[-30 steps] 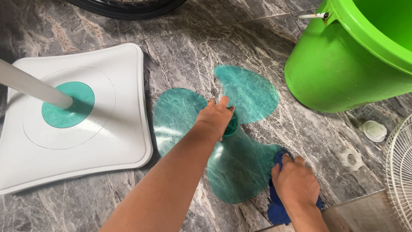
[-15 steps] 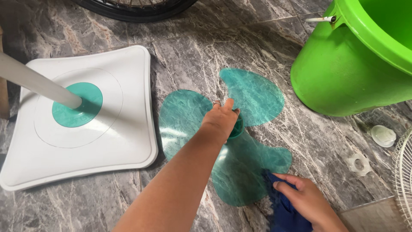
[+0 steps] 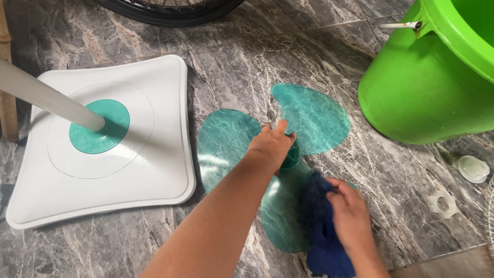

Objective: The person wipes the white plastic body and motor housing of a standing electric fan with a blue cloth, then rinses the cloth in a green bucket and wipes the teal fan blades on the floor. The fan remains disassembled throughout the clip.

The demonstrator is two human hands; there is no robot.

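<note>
A teal, see-through fan blade [image 3: 309, 116] with 3 lobes lies flat on the grey marbled floor [image 3: 231, 67]. The person's left hand [image 3: 271, 145] rests on its hub [image 3: 292, 154] at the centre, fingers curled down over it, a ring on one finger. The right hand [image 3: 351, 216] is bunched around a dark blue cloth [image 3: 318, 216], pressing it onto the nearest lobe; the cloth trails off the blade's edge toward the person. Just left of the blade sits a white square fan base [image 3: 159, 175] with a teal disc and a pale pole [image 3: 46, 100] rising from it. A bright green bucket [image 3: 411, 98] stands to the upper right, close to the blade. 2 small clear plastic caps [image 3: 473, 169] lie on the floor to the right, below the bucket.
</note>
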